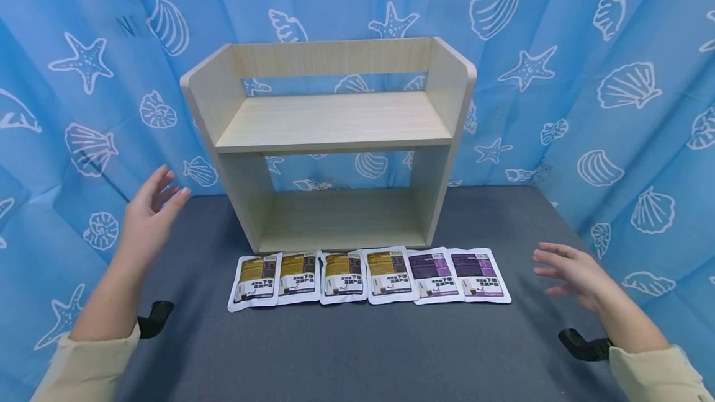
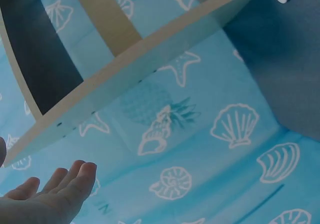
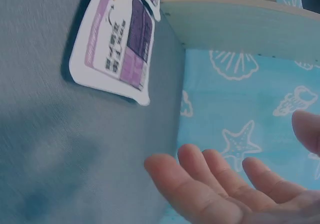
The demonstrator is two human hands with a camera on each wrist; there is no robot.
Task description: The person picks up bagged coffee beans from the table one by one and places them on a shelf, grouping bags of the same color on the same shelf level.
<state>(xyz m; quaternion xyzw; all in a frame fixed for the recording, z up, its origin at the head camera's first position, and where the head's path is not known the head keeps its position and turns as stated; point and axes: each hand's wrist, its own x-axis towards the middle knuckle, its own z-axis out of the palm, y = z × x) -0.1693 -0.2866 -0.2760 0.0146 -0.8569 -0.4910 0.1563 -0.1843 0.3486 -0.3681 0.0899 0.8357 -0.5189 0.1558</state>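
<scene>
Several flat white-edged pouches lie in a row on the dark table before a small wooden shelf [image 1: 335,120]. Those on the left carry brown-gold labels, such as one gold pouch [image 1: 389,275]; two at the right end have purple labels, the outermost being a purple pouch [image 1: 479,275]. My left hand [image 1: 148,216] is raised left of the shelf, fingers relaxed and holding nothing. Over the table's right side, my right hand [image 1: 578,275] hovers apart from the purple pouch, its fingers loosely extended. In the right wrist view that purple pouch [image 3: 117,43] lies beyond the fingertips [image 3: 162,166].
The shelf has an upper board [image 1: 335,118] and a lower board [image 1: 343,219], both bare. Blue curtains [image 1: 558,48] with white shell and starfish prints hang behind and at both sides. The dark grey table [image 1: 363,352] extends in front of the pouches.
</scene>
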